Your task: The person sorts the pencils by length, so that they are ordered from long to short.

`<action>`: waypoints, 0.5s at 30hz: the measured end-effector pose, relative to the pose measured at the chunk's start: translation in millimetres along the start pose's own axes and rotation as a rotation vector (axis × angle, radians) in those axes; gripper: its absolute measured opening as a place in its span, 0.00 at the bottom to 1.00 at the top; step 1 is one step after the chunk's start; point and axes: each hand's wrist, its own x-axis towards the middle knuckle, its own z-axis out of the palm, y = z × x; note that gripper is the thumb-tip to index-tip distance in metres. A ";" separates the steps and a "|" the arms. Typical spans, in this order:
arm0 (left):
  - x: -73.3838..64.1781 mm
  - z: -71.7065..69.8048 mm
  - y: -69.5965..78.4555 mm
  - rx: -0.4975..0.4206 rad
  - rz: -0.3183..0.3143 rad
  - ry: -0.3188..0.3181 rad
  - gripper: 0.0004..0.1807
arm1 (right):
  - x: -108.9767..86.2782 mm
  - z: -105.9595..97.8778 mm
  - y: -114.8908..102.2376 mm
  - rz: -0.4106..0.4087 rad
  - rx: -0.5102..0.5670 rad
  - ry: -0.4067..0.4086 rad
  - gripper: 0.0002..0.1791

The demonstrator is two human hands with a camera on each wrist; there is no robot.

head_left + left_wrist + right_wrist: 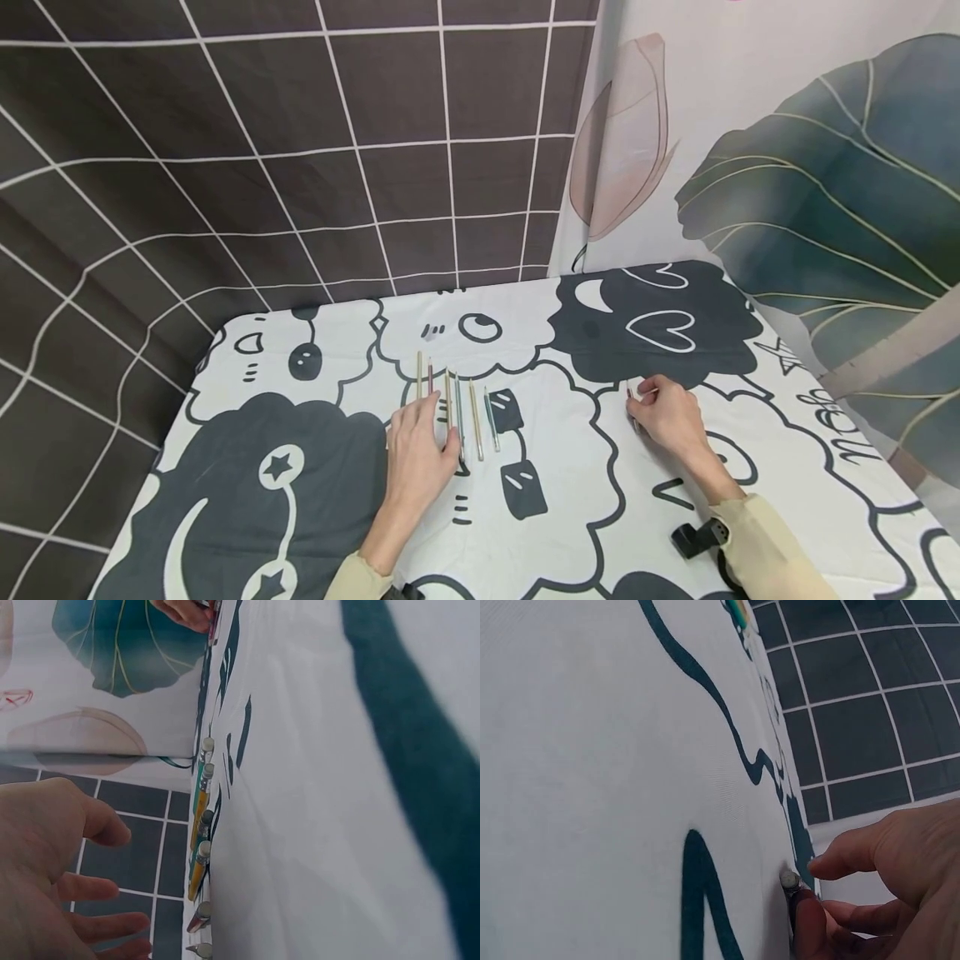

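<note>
Several pencils lie roughly side by side on the printed cloth: a yellow pencil (476,421), a teal pencil (491,419) and a red pencil (431,377) among them. Their eraser ends (204,852) face the person. My left hand (420,454) is over the left part of the row, fingers extended and holding nothing. Part of the row is hidden under it. Farther right, my right hand (667,417) pinches a single pencil (631,388) lying close to the cloth. Its eraser end (790,880) shows beside the fingers, which hide most of the shaft.
A white cloth (555,533) with dark cartoon clouds covers the table. Behind it hangs a dark curtain (390,175) with a white grid, and a leaf-patterned curtain (720,108) stands at the right. A black wrist camera (699,537) sits on the right wrist.
</note>
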 end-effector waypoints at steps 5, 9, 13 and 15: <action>-0.3 -0.7 0.6 0.000 0.004 -0.003 0.28 | 1.2 0.1 -0.1 -0.008 -0.001 -0.018 0.13; -0.3 -0.9 0.8 0.003 0.008 -0.002 0.28 | 2.5 -0.1 -0.2 -0.019 -0.006 -0.028 0.12; -0.6 -0.8 0.1 0.015 0.007 0.001 0.29 | 2.9 -0.5 -1.8 -0.006 -0.014 -0.046 0.11; -0.7 -0.7 -0.3 0.020 0.008 0.002 0.29 | 3.2 -0.4 -2.4 0.004 -0.019 -0.053 0.11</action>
